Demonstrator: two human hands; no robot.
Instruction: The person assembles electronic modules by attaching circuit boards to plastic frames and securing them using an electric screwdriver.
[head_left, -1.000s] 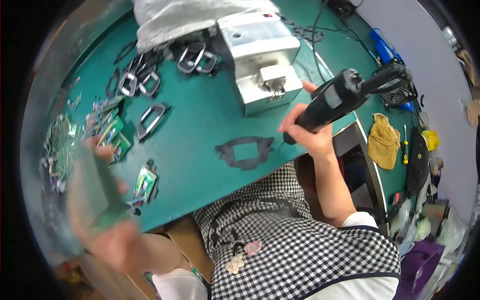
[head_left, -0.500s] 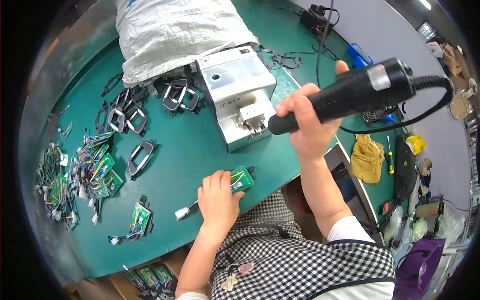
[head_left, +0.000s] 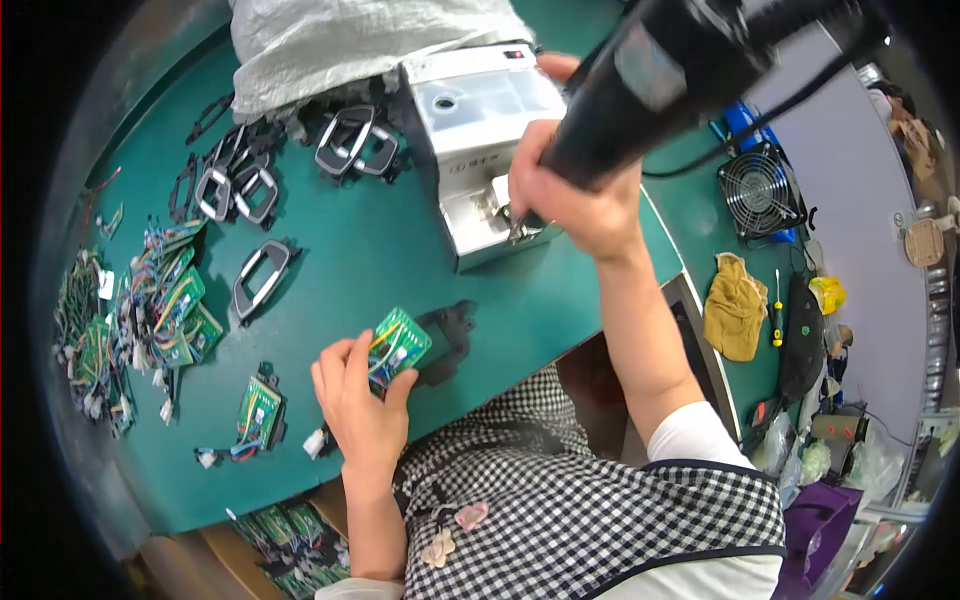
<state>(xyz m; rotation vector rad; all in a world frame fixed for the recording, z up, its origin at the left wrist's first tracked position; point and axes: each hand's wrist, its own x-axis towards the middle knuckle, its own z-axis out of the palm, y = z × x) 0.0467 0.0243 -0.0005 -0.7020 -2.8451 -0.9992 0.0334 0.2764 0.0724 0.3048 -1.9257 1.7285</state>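
My left hand (head_left: 362, 405) is closed on a green circuit board (head_left: 403, 340) with coloured wires. A white connector (head_left: 316, 442) hangs by that hand. A black plastic bracket (head_left: 452, 342) lies on the table just right of the board; whether they touch is hard to tell. My right hand (head_left: 580, 190) grips a thick black electric screwdriver (head_left: 625, 95), tilted with its tip down at the front of a silver screw feeder (head_left: 480, 130). Fingers partly hide the tip. A second board (head_left: 259, 412) on a black bracket rests to the left.
Wired boards (head_left: 180, 310) are heaped at the left. Black-and-silver frames (head_left: 262, 280) lie behind them, near a white sack (head_left: 370, 50). At the right are a fan (head_left: 757, 190), a tan glove (head_left: 735, 308) and a yellow screwdriver (head_left: 777, 320). A box of boards (head_left: 290, 535) stands below the table edge.
My left hand has shifted left with the board, which now sits apart from or tilted off the bracket. The electric screwdriver has swung steeper, and its tip has dropped to the feeder's front.
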